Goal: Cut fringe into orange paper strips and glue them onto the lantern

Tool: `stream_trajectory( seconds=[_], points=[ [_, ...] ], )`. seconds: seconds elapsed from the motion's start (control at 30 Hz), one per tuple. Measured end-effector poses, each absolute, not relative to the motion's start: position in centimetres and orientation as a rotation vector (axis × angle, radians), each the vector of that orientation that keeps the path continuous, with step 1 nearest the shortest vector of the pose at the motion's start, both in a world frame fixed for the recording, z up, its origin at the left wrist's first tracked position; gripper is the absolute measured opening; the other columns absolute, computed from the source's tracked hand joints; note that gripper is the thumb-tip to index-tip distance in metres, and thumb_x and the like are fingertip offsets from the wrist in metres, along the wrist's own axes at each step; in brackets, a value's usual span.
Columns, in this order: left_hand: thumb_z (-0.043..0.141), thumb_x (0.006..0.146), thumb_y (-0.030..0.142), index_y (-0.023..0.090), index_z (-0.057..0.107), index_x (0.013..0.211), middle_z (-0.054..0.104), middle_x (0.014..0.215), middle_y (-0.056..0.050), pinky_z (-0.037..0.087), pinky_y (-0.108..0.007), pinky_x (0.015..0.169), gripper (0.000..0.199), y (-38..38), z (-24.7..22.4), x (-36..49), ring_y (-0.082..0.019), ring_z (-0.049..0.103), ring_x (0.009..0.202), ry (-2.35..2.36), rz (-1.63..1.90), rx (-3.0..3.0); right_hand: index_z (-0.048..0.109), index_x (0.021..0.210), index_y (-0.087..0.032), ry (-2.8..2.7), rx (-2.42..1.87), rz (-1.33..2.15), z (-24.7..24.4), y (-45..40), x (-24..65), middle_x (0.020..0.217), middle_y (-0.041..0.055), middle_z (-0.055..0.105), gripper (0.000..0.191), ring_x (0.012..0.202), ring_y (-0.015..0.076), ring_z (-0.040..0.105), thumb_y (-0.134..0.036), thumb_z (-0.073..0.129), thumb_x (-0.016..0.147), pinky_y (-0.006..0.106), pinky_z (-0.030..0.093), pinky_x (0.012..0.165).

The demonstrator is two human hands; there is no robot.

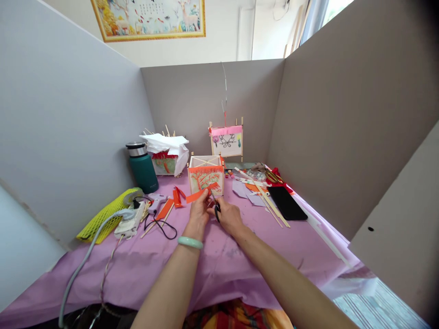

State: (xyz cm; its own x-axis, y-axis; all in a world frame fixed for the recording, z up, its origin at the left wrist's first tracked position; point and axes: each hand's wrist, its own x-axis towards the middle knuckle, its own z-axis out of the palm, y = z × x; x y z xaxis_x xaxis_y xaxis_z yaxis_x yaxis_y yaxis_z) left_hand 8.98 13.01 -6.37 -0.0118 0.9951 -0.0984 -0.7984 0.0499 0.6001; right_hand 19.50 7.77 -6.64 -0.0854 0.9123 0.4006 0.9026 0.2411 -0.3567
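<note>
My left hand (199,212), with a pale green bangle on the wrist, pinches an orange paper strip (195,196) whose right end is cut into a fringe. Black-handled scissors (217,209) are in my right hand (230,217), their blades pointing up at the strip beside my left fingertips. Just behind both hands stands a square lantern (206,179) with a stick frame, a drawn tree on its front panel and orange fringe along the top edge. Folded orange paper (178,197) lies to the left of the strip.
A green bottle (143,169), a glue gun (157,201), a power strip (129,221) and cables are on the left. A second lantern (227,141) hangs at the back. Sticks (269,201), paper pieces and a black phone (286,203) lie on the right. Grey panels enclose the purple-covered table (219,260).
</note>
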Motion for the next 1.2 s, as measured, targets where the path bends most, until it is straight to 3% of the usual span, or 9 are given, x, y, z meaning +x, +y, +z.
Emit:
stream_trajectory(
  seconds=[0.23,1.2],
  points=[
    [0.082,0.060,0.019,0.015,0.065,0.073,0.062,0.062,0.001,0.042,-0.023,0.051,0.022,13.27,-6.75,9.10,-0.008,0.051,0.049,0.607,1.468,0.489,0.056,0.110,-0.023,-1.905,-1.623,0.055,-6.51,7.58,19.54,0.096,0.0034,0.073,0.036,0.083,0.0200,0.068,-0.053,0.049,0.092,0.026,0.035,0.064],
    [0.085,0.055,0.021,0.015,0.061,0.069,0.057,0.058,0.003,0.042,-0.022,0.050,0.028,12.94,-6.49,9.08,-0.007,0.049,0.047,0.584,1.433,0.531,0.055,0.113,-0.023,-1.908,-1.675,0.091,-6.59,7.85,19.58,0.099,0.0044,0.072,0.036,0.086,0.0193,0.068,-0.053,0.047,0.094,0.026,0.037,0.066]
  ],
)
